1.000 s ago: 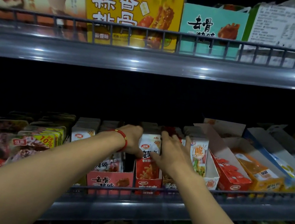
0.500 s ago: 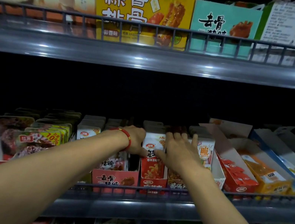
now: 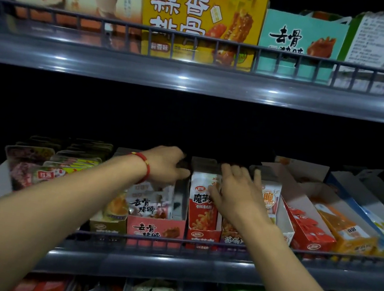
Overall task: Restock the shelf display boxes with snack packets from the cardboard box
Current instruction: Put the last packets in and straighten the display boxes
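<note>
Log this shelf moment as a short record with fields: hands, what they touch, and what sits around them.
left hand: fingers curled over the packet row behind the pink box
right hand: fingers spread, resting on the red packets
wrist: red bracelet on the left arm
right of the hands: red box, orange box
upper shelf: yellow box, teal box
cardboard box: not in view

A: Item: access to middle shelf [image 3: 166, 263]?
B: Open dark gap beneath upper shelf [image 3: 196, 80], above the packet tops; both forearms pass through it.
A: Obstructions?
B: Wire rail [image 3: 357, 259] along front edge; display boxes [image 3: 153, 230] packed side by side; raised box flaps [image 3: 282, 175] at right.
</note>
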